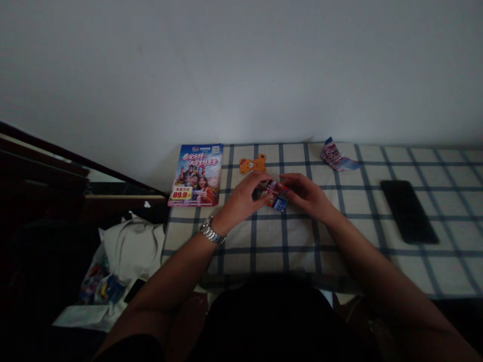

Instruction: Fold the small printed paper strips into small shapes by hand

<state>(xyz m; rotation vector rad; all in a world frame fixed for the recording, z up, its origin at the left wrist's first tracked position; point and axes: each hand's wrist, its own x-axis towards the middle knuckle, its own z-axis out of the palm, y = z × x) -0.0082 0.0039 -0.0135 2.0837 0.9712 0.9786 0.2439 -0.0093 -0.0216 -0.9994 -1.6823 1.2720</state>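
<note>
Between my two hands is a small folded paper leaflet (278,195), printed in red and blue, held just over the checked cloth. My left hand (247,193), with a metal-band watch on its wrist, pinches the leaflet's left side between thumb and fingers. On the other side my right hand (307,196) grips its right edge, thumb below and fingers above. A flat stack of leaflets (196,176) with similar blue and red print lies to the left. Farther right, near the wall, rests a folded, crumpled leaflet (337,157).
A checked cloth (298,256) covers the table, which meets a pale wall (241,70). A teddy bear picture (252,164) sits just beyond my hands. A black phone (408,212) lies to the right. Down at the left are a pale bag (134,244) and dark wooden furniture (41,176).
</note>
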